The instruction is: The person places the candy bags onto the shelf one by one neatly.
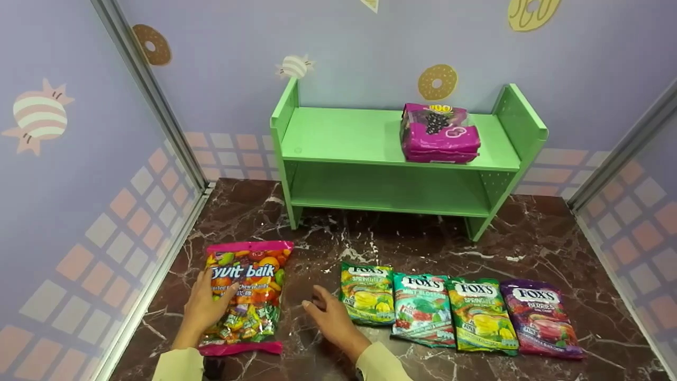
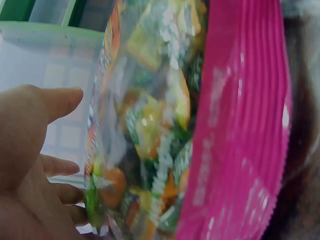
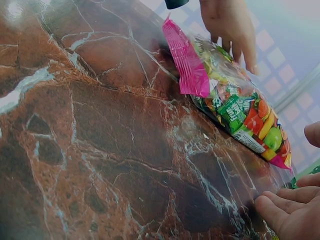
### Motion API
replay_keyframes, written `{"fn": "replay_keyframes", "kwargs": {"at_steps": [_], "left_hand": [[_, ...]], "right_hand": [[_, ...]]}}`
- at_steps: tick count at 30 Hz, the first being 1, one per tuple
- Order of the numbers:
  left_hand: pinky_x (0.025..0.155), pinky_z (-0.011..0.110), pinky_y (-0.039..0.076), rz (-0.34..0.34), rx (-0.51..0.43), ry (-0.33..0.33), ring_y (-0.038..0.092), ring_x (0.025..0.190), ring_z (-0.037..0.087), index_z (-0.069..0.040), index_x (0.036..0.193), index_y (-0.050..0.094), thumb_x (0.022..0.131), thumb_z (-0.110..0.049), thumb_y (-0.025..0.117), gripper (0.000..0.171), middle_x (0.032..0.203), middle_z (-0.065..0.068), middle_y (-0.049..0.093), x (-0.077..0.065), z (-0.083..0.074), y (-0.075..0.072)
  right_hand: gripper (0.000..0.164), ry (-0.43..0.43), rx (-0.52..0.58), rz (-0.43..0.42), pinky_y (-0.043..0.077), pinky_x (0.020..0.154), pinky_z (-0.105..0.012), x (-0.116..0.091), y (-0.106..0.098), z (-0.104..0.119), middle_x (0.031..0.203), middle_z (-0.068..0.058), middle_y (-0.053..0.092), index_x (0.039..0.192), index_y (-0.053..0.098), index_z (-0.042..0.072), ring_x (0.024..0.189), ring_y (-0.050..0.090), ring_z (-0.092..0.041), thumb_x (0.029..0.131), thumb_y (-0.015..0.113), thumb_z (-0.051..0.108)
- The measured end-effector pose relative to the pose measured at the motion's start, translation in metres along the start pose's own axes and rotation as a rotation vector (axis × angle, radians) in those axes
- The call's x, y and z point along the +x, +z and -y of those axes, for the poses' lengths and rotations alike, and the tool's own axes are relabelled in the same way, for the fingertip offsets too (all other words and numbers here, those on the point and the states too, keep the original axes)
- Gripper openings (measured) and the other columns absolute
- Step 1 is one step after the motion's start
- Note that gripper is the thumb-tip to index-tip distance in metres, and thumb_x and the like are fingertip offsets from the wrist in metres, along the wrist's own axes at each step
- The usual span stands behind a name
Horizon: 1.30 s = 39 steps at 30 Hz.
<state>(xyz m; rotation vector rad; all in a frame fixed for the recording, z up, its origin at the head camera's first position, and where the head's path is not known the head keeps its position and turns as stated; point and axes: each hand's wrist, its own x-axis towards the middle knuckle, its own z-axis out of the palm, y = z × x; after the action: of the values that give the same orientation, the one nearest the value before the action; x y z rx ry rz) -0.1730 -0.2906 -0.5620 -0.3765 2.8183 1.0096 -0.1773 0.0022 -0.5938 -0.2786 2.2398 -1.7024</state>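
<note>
A large pink-edged bag of chewy candy (image 1: 248,296) lies flat on the dark marble surface at the left. My left hand (image 1: 208,302) is at its left side, fingers spread over the front of the bag. Through the clear lower part, wrapped candies show in the left wrist view, beside the pink crimped end (image 2: 240,120). My right hand (image 1: 334,320) hovers between this bag and the row of smaller candy bags, holding nothing, its fingers loosely bent. Nearest to it is a yellow-green Fox's bag (image 1: 367,296).
Right of it lie a teal Fox's bag (image 1: 423,312), another yellow-green one (image 1: 482,317) and a purple one (image 1: 542,320). Behind stands a green two-tier shelf (image 1: 344,135) with a purple grape package (image 1: 441,143) on top. Printed walls (image 1: 359,58) enclose the surface.
</note>
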Motion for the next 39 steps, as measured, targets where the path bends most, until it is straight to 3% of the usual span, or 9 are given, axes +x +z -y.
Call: {"fn": "replay_keyframes", "kwargs": {"at_steps": [9,23,39], "left_hand": [[0.107,0.077,0.008,0.020,0.004,0.003,0.007,0.142,0.055,-0.001,0.155,0.005,0.088,-0.055,0.062,0.102,0.159,0.029,-0.002,0.002,0.005,0.003],[0.111,0.072,0.011,-0.006,0.045,0.027,0.013,0.143,0.053,-0.001,0.155,0.009,0.089,-0.053,0.062,0.100,0.159,0.029,0.004,0.001,0.005,0.007],[0.109,0.073,0.012,-0.034,0.037,0.067,0.016,0.142,0.053,0.000,0.154,0.016,0.088,-0.048,0.065,0.096,0.158,0.030,0.008,-0.010,-0.017,0.027]], "right_hand": [[0.063,0.023,0.016,-0.019,0.046,0.102,-0.049,0.001,0.000,-0.001,0.145,-0.024,0.045,0.145,0.038,-0.001,0.129,0.051,-0.038,0.097,0.057,0.034],[0.064,0.032,0.044,-0.033,0.046,0.103,-0.047,0.003,-0.003,-0.004,0.146,-0.024,0.045,0.146,0.037,-0.003,0.131,0.049,-0.038,0.097,0.058,0.034],[0.065,0.033,0.029,-0.052,0.045,0.104,-0.048,-0.001,-0.001,-0.003,0.147,-0.023,0.043,0.147,0.035,-0.003,0.133,0.048,-0.038,0.098,0.056,0.033]]}}
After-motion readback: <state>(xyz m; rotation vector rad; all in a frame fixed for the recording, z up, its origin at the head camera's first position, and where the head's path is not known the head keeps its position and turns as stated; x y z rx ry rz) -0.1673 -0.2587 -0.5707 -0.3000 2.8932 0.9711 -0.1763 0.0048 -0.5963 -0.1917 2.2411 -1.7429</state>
